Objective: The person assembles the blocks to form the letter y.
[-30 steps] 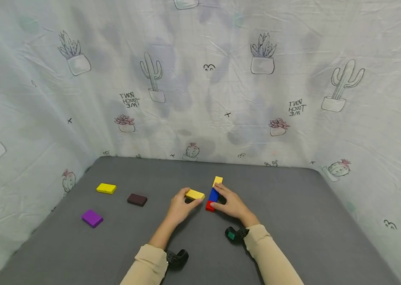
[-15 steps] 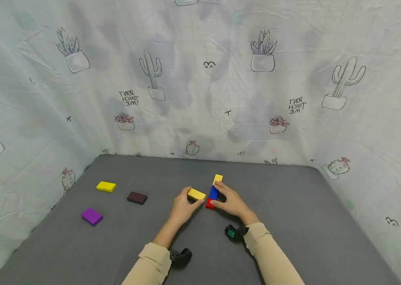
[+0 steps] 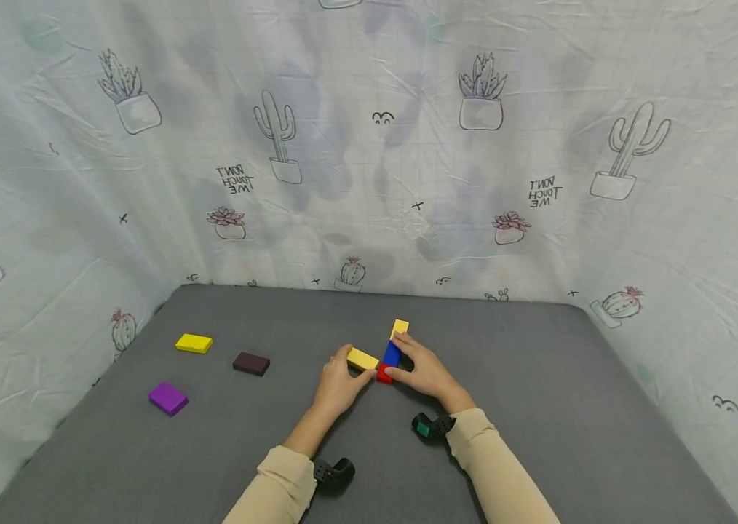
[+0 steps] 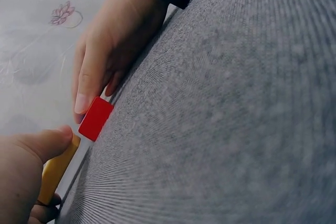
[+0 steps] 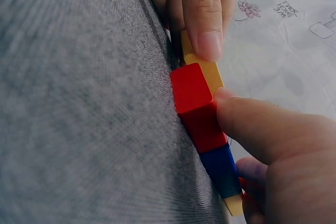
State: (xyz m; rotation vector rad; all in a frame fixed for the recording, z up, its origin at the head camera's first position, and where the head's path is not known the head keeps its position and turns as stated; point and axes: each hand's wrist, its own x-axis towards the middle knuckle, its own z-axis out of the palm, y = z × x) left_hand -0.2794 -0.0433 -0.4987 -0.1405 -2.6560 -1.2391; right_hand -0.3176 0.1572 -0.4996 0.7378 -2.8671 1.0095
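My left hand (image 3: 335, 383) pinches a yellow block (image 3: 362, 359) between thumb and fingers. Its right end lies right by the near end of a short row; whether they touch I cannot tell. From near to far, that row holds a red block (image 3: 385, 373), a blue block (image 3: 391, 354) and another yellow block (image 3: 399, 329). My right hand (image 3: 426, 370) holds the row from the right, thumb at the red block and fingers by the blue one and the far yellow one. The right wrist view shows the red block (image 5: 192, 90) in front of the left hand's yellow block (image 5: 208, 72).
Left on the grey table (image 3: 526, 437) lie a bright yellow block (image 3: 194, 343), a dark brown block (image 3: 252, 364) and a purple block (image 3: 169, 398), apart from each other. A white curtain (image 3: 343, 145) printed with potted plants stands behind the table and along its sides.
My left hand has moved a little to the right, bringing its yellow block up close to the red one. The right hand stays on the row.
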